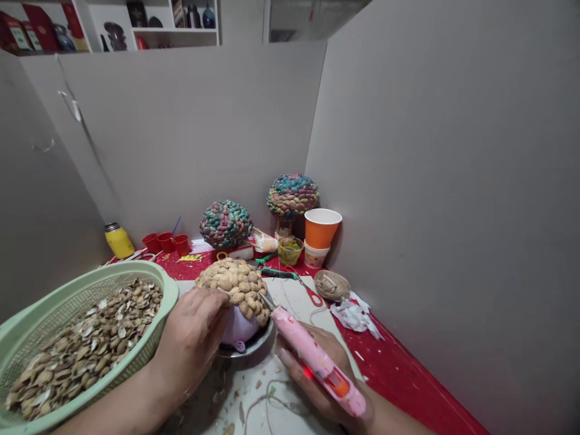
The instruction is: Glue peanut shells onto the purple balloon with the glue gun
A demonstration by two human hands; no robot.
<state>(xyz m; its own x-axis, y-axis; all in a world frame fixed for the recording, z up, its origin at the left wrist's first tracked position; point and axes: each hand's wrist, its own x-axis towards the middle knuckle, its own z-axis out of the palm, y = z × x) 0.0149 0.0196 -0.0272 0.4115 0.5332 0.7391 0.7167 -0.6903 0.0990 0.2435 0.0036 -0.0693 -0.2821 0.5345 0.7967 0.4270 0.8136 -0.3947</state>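
A purple balloon (239, 326), its upper part covered with peanut shells (235, 281), rests in a metal bowl (260, 345). My left hand (193, 329) touches the left side of the shell layer; its fingertips are hidden behind the hand, so what they hold does not show. In my right hand (312, 368) is a pink glue gun (308, 347), gripped with a red light glowing by the fingers. Its metal nozzle points up and left, close to the shells on the right side.
A green basket (170, 293) of shells stands left. Behind are colored shell balls (226, 223), an orange cup (321, 229), red cups (166, 241), a yellow bottle (119, 241), scissors (312, 295) and twine (332, 285). Grey walls enclose the table.
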